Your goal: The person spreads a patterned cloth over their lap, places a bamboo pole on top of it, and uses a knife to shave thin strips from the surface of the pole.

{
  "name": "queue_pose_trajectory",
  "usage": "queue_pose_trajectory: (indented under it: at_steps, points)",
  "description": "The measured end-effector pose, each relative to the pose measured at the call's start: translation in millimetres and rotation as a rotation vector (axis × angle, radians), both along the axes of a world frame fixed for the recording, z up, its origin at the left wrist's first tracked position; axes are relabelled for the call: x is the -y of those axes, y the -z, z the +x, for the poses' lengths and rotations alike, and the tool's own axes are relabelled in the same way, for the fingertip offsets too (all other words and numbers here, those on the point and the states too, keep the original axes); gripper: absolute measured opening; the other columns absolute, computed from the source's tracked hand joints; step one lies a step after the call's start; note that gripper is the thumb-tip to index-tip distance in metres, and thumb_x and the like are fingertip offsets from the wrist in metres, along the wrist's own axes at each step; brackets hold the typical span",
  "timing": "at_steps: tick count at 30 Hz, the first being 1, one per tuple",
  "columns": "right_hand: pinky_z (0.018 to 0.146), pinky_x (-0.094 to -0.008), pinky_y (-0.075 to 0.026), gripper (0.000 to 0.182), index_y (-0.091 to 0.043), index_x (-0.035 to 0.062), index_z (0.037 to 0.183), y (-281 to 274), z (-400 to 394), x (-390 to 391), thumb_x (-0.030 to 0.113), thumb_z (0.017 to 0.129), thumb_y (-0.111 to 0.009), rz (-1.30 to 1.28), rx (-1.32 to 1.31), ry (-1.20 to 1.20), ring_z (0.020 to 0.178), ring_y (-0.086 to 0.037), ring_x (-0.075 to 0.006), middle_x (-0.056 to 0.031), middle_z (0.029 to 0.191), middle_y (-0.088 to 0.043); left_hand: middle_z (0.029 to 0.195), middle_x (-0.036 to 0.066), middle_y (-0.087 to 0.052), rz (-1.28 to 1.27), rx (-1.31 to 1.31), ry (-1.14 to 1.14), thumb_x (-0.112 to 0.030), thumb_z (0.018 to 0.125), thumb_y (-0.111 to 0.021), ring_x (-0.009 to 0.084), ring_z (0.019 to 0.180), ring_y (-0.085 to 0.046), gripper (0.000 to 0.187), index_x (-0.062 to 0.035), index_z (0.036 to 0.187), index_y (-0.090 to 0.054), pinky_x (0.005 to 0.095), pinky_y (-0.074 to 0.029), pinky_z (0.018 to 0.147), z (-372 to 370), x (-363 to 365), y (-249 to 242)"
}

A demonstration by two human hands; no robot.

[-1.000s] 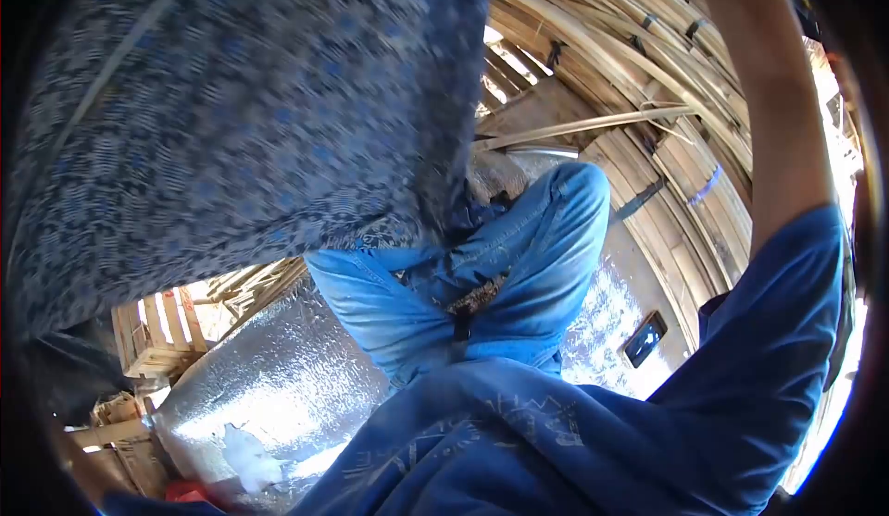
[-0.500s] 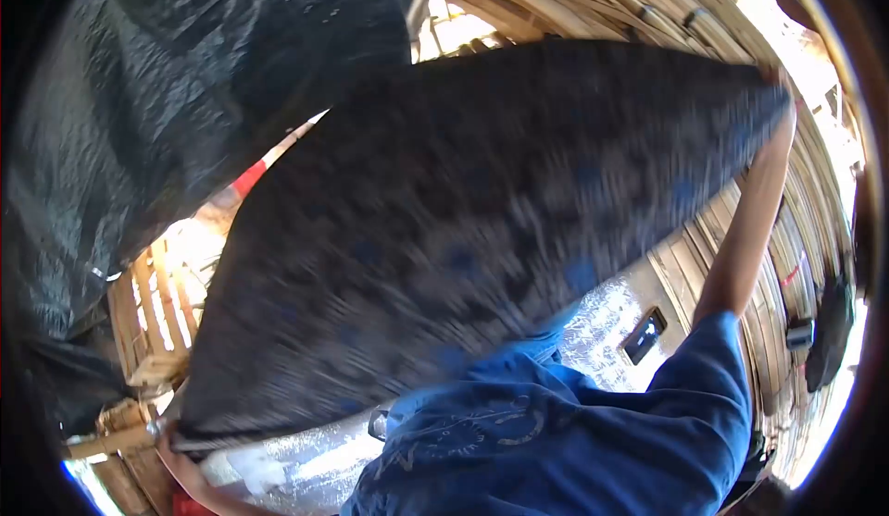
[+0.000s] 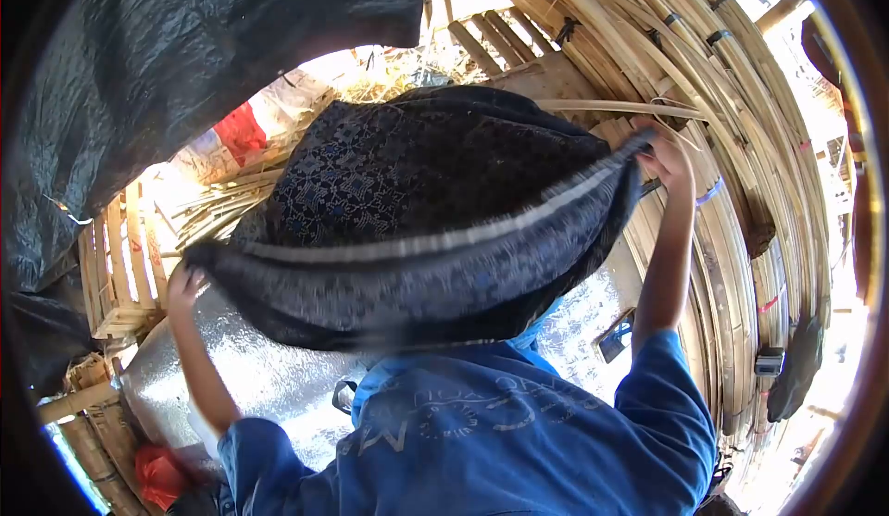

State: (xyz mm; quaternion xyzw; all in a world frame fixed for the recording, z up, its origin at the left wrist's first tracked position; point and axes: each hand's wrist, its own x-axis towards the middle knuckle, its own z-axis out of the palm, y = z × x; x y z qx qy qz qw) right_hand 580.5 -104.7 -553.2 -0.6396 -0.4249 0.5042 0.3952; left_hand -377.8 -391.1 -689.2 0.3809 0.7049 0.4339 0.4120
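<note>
Both hands closed on one dark patterned cloth (image 3: pixel 417 229), each grip pinching a corner of its near hem; left hand (image 3: pixel 182 285) holds the lower-left corner, arm up from the blue sleeve; right hand (image 3: pixel 669 160) holds the upper-right corner, raised higher, arm nearly straight up; fingers of both wrapped round the fabric, so neither is open.

Cloth stretched between the 2 hands, pale stripe running along the held edge from left hand to right; rest of it billows up and away in a dome, w/ blue-grey woven pattern on top; lower fold hangs in front of the blue shirt (image 3: pixel 500 433) and hides the lap; cloth is off the ground, touching nothing but the hands as far as can be seen.

Under it, a shiny silver sheet (image 3: pixel 269 377) covers the floor, showing at lower left and again at right beside the right forearm; small dark rectangular item (image 3: pixel 615 335) lies on the silver sheet just beside that forearm; what it is, can't tell.

Bamboo wall (image 3: pixel 704 81) curves round top and right; wooden crate (image 3: pixel 116 275) stands at the left edge of the silver sheet, near the left hand; black tarp (image 3: pixel 167 53) fills upper left; red bag (image 3: pixel 159 474) at the bottom left corner.
</note>
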Motion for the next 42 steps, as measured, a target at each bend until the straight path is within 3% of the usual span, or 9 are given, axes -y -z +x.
queue_pose_trajectory:
  at_steps: [3,7,8,12,17,27,31,34,42]
  points:
    - [0.094,-0.0445,-0.045,0.056,-0.036,0.0165,0.148,25.6,-8.8,8.0,0.028,0.097,-0.056,0.073,-0.253,-0.065,0.122,-0.052,-0.0248,-0.0084,0.136,-0.051,0.119,0.012,-0.054,-0.041,0.663,-0.511,-0.021,0.094,-0.063,0.0288,0.119,-0.052,0.056,-0.0015,0.14,-0.038,0.0415,-0.046,0.105,122.1,-44.4,-26.3]
    - [0.09,-0.0436,-0.048,0.062,-0.03,0.015,0.151,20.0,-32.2,73.3,0.031,0.097,-0.058,-0.148,0.292,-0.004,0.121,-0.052,-0.0227,-0.0087,0.136,-0.049,0.144,0.018,-0.042,-0.235,0.001,-0.417,-0.038,0.091,-0.068,0.0306,0.131,-0.045,0.078,-0.0042,0.149,-0.028,0.0424,-0.039,0.108,203.6,-5.3,5.0]
    - [0.088,-0.042,-0.049,0.062,-0.031,0.015,0.15,41.4,-22.4,88.0,0.036,0.098,-0.056,-0.205,0.315,-0.01,0.12,-0.052,-0.0214,-0.0078,0.135,-0.051,0.152,0.019,-0.034,-0.104,-0.102,-0.24,-0.044,0.088,-0.07,0.0323,0.135,-0.04,0.085,-0.0056,0.15,-0.026,0.0439,-0.033,0.11,162.1,27.0,95.1]
    - [0.085,-0.028,-0.052,0.051,-0.05,-0.0004,0.134,91.5,-0.5,122.6,0.036,0.099,-0.055,-0.149,-0.205,0.127,0.1,-0.064,-0.0156,-0.0065,0.116,-0.066,0.135,0.024,-0.048,-0.347,-1.003,-0.232,-0.033,0.079,-0.073,0.0413,0.132,-0.038,0.083,-0.0107,0.147,-0.032,0.0542,-0.032,0.107,233.7,44.8,77.1]
    - [0.091,-0.0271,-0.048,0.039,-0.058,-0.0032,0.124,57.8,-23.4,109.5,0.018,0.092,-0.069,0.159,-0.072,0.316,0.105,-0.062,-0.0165,-0.0104,0.119,-0.064,0.132,0.02,-0.053,-0.475,-0.787,-0.153,-0.044,0.084,-0.069,0.0416,0.12,-0.05,0.066,-0.0053,0.133,-0.048,0.0543,-0.038,0.098,194.7,31.7,63.5]
    - [0.095,-0.0298,-0.047,0.044,-0.055,-0.0013,0.13,-64.2,-27.0,-7.6,0.023,0.095,-0.065,0.676,-0.201,0.281,0.11,-0.059,-0.0182,-0.0111,0.127,-0.06,0.149,0.017,-0.041,0.398,-0.088,-0.577,-0.057,0.095,-0.051,0.0273,0.136,-0.04,0.081,0.0,0.149,-0.031,0.0365,-0.026,0.115,97.4,-37.1,-169.0]
    - [0.084,-0.0247,-0.048,0.036,-0.06,0.0001,0.122,-143.5,-58.8,-62.0,0.025,0.096,-0.064,0.929,0.231,0.175,0.095,-0.061,-0.0093,-0.0049,0.111,-0.066,0.141,0.015,-0.049,0.463,-0.807,-0.493,-0.044,0.096,-0.057,0.0226,0.126,-0.049,0.067,0.0024,0.142,-0.042,0.0329,-0.035,0.108,61.4,-86.2,-249.2]
    - [0.078,-0.0228,-0.048,0.033,-0.063,-0.0001,0.116,-194.1,-71.2,-91.9,0.026,0.096,-0.065,1.109,0.294,0.187,0.086,-0.06,-0.0079,-0.0034,0.101,-0.068,0.145,0.013,-0.043,0.709,-0.224,-0.426,-0.04,0.098,-0.056,0.0206,0.128,-0.046,0.065,0.0032,0.143,-0.039,0.0329,-0.035,0.108,70.6,-119.0,-307.4]
    - [0.065,-0.0305,-0.049,0.051,-0.065,0.0005,0.111,-314.7,-38.7,-123.3,0.048,0.091,-0.063,1.255,0.441,0.413,0.071,-0.062,-0.015,-0.0099,0.085,-0.067,0.138,0.012,-0.053,0.923,-0.536,-0.513,-0.04,0.097,-0.058,0.0215,0.129,-0.047,0.06,0.0003,0.139,-0.046,0.0336,-0.035,0.108,31.0,-119.8,-471.1]
